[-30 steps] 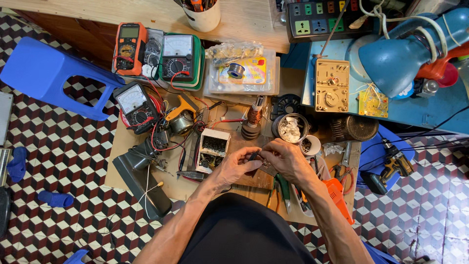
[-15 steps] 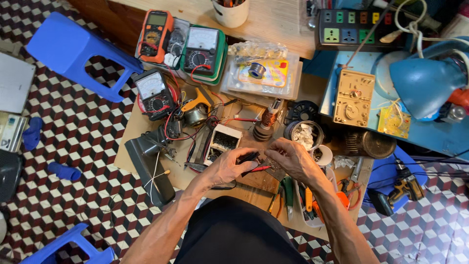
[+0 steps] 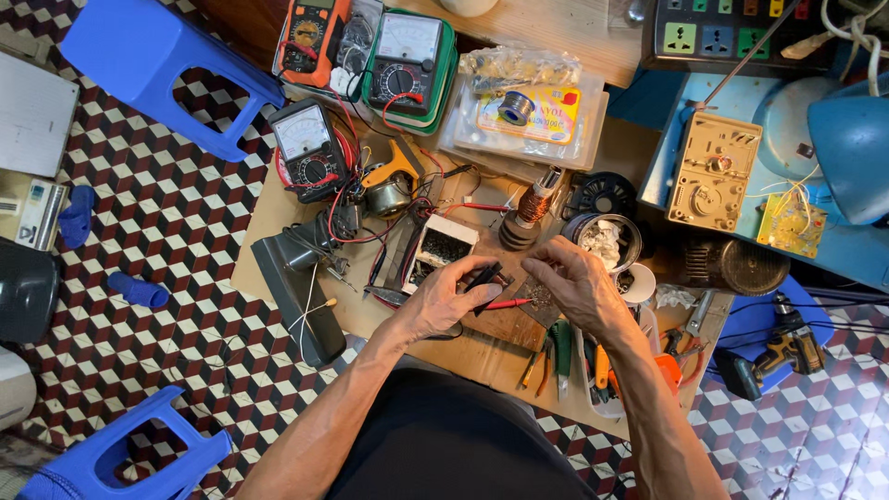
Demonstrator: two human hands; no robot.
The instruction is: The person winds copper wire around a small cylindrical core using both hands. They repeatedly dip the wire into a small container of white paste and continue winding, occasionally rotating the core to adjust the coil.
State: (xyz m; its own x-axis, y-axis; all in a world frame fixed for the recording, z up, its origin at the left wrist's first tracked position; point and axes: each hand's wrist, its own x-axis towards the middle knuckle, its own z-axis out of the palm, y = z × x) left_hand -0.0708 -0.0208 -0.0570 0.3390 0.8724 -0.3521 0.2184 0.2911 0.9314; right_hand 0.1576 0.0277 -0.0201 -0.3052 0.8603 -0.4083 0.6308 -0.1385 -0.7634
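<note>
Probes (image 3: 489, 289), black and red, sit pinched in left hand (image 3: 444, 301) fingers; right hand (image 3: 574, 282) fingers curl half-closed, contents unclear.

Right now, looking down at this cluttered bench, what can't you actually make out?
- Head view: what the right hand pinches is hidden by its own fingers.
- The tips of the black and red probes are covered by the left hand.
- The meter dials are too small to read.
- The blue lamp is cut off by the right edge.
</note>
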